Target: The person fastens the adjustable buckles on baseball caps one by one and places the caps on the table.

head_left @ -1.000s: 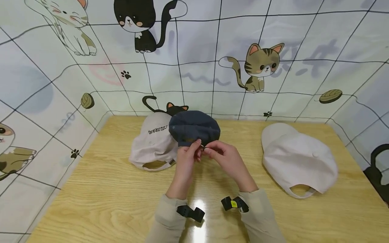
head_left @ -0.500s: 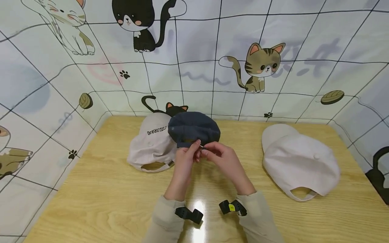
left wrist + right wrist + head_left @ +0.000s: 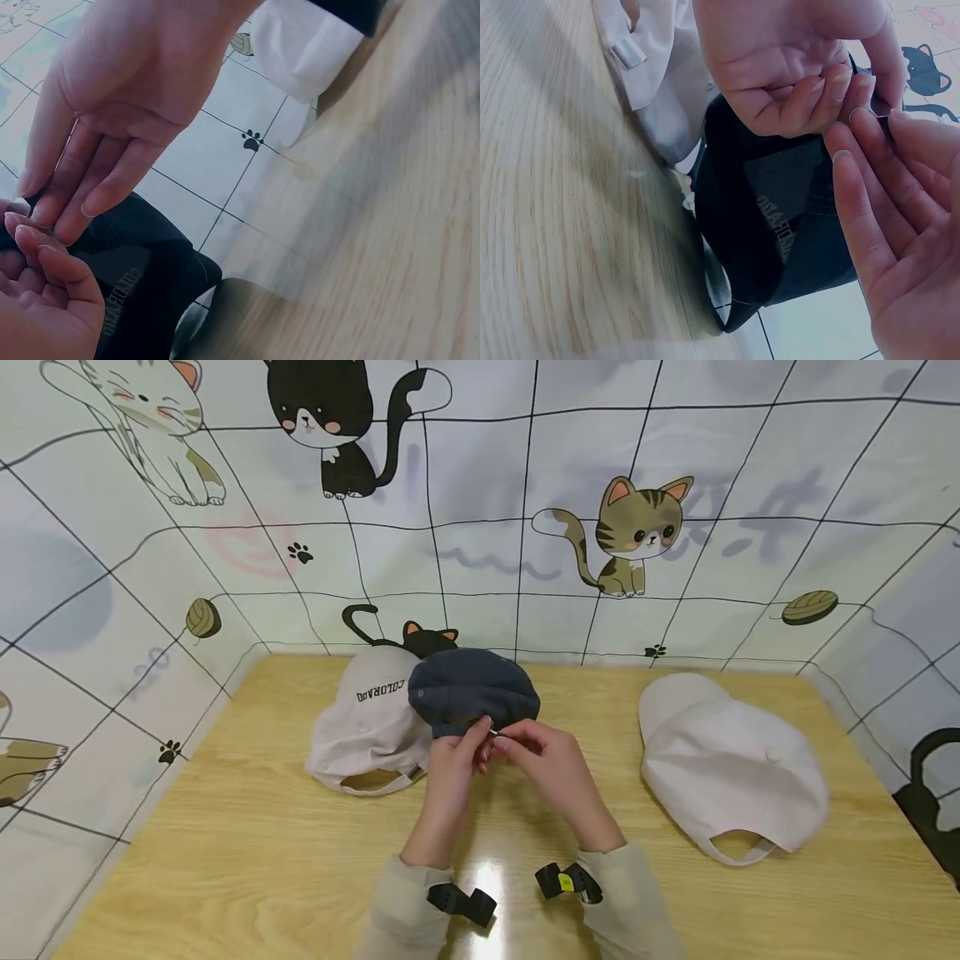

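Observation:
A navy cap (image 3: 472, 681) is held up off the table, its back opening toward me. My left hand (image 3: 453, 768) pinches the strap at the back of this cap between thumb and fingers. From the other side my right hand (image 3: 551, 764) pinches the strap end, and a small shiny piece shows between the fingertips. In the right wrist view, my left hand (image 3: 787, 75) and right hand (image 3: 907, 247) meet at the strap, which the fingers mostly hide. Faint lettering shows on the dark cap (image 3: 780, 217) there.
A pale cap (image 3: 378, 718) with COLORADO lettering lies left, partly behind the navy cap. Another pale cap (image 3: 735, 768) lies on the right of the wooden table (image 3: 247, 843). A cat-printed cloth (image 3: 480, 543) stands behind and at both sides.
The view has shifted slightly, so everything sits a little lower and further left. Both hands keep their pinch on the strap, with only small finger movements.

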`<state>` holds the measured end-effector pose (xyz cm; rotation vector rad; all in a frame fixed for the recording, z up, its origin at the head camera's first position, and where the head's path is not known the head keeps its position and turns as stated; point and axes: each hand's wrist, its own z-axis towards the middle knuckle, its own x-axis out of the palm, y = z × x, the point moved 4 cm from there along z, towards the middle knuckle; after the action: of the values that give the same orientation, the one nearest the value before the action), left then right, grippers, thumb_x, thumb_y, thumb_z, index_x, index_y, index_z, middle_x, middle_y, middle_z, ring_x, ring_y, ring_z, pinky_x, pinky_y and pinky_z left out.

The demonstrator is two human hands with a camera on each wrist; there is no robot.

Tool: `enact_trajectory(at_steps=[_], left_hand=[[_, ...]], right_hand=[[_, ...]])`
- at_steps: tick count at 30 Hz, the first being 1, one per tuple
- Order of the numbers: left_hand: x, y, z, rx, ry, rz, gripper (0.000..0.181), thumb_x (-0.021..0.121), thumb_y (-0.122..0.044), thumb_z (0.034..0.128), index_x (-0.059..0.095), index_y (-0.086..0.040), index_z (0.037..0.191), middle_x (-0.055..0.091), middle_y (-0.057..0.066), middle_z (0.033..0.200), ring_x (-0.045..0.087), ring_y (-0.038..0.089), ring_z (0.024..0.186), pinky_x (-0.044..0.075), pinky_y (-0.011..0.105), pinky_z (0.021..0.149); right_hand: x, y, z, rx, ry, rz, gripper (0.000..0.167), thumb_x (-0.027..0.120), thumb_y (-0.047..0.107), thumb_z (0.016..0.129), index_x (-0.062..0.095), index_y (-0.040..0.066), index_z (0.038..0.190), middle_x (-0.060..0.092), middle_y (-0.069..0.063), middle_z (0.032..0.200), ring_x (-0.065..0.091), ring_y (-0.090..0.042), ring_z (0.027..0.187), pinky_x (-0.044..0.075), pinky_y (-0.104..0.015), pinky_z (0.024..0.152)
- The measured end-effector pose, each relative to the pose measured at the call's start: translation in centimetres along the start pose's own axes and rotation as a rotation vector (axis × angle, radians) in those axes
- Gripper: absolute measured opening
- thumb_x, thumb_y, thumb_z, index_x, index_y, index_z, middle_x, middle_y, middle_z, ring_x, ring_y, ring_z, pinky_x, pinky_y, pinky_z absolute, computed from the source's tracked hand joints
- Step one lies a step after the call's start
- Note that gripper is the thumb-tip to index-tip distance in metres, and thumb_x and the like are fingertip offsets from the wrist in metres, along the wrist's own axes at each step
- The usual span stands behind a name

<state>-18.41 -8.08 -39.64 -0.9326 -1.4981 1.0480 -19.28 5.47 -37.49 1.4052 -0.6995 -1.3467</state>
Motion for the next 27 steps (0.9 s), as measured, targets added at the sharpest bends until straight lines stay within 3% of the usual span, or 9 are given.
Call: enact_trajectory(at_steps=[10,15,19,24,27], left_hand=[[-0.3,-0.6,0.2,0.048,-0.054,0.002,0.046,0.067,-0.035,0.0789,0.049,-0.006,0.047,0.046,0.002,0.050,0.048,0.019,0.058,0.039,0.024,0.050],[0.2,-2.2,-0.5,0.021,-0.049,-0.003,0.043,0.061,-0.023,0.0847,0.050,-0.004,0.047,0.046,0.002,0.050,0.048,0.016,0.057,0.039,0.023,0.051],[-0.1,-1.8,-0.2,0.006,-0.045,-0.030,0.041,0.059,-0.019,0.0863,0.051,-0.004,0.049,0.046,0.002,0.051,0.046,0.016,0.055,0.038,0.024,0.051],[-0.4,-0.9,0.2,0.000,-0.038,-0.045,0.041,0.064,-0.025,0.0833,0.052,-0.004,0.051,0.048,0.003,0.053,0.046,0.017,0.055,0.038,0.024,0.051],[-0.1,-0.9,0.2,0.021,-0.012,0.066,0.044,0.067,-0.033,0.0798,0.052,-0.002,0.053,0.048,0.003,0.054,0.044,0.017,0.054,0.039,0.025,0.051]], right_hand=[[0.1,0.5,0.0,-0.037,0.030,0.070,0.017,0.059,0.032,0.086,0.064,0.017,0.090,0.065,-0.001,0.089,0.061,-0.017,0.077,0.051,-0.031,0.069],[-0.3,2.8,-0.3,-0.014,0.063,0.097,0.011,0.057,0.015,0.088,0.062,0.005,0.091,0.063,-0.012,0.092,0.061,-0.024,0.077,0.050,-0.039,0.071],[-0.4,3.1,-0.5,-0.020,0.109,0.136,0.012,0.054,0.010,0.089,0.060,0.001,0.092,0.063,-0.014,0.094,0.060,-0.029,0.079,0.050,-0.039,0.073],[-0.3,1.3,-0.1,-0.005,0.146,0.207,0.016,0.054,0.017,0.090,0.057,0.003,0.097,0.061,-0.015,0.097,0.061,-0.022,0.081,0.050,-0.034,0.073],[-0.3,0.3,0.1,-0.008,0.111,0.188,0.021,0.058,0.029,0.087,0.059,0.012,0.100,0.062,-0.009,0.096,0.061,-0.019,0.081,0.050,-0.036,0.073]])
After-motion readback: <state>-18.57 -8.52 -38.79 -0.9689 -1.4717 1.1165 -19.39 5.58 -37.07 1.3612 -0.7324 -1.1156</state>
